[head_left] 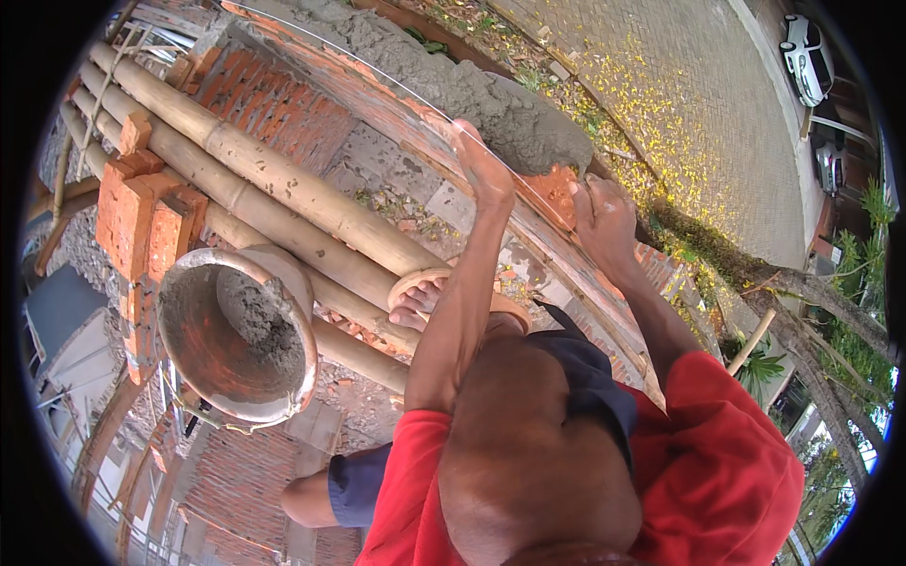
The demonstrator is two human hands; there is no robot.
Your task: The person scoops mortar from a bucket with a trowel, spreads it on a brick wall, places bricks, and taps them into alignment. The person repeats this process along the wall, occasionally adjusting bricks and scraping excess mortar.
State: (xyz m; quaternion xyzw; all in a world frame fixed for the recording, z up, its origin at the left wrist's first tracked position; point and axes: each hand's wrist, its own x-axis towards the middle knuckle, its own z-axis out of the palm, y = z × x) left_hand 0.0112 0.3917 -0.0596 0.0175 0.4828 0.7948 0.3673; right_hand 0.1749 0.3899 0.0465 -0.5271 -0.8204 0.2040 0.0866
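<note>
An orange brick (pixel 550 187) lies at the near end of a thick bed of wet grey mortar (pixel 500 108) on top of a brick wall. My right hand (pixel 606 224) grips the brick's right end, its fingers bent over the edge. A taut white string (pixel 377 71) runs along the wall's near edge. Beside that string, my left hand (pixel 483 170) is raised with its fingers stretched toward the upper left and the thumb apart. It seems to touch the string; I cannot see anything held in it.
Thick bamboo poles (pixel 255 156) lie to the left, with my bare foot on them. A bucket (pixel 236 335) with some mortar inside stands beside a stack of bricks (pixel 146 212). Beyond the wall are a tree trunk (pixel 746 264), fallen yellow flowers, a paved road (pixel 717 113) and parked cars.
</note>
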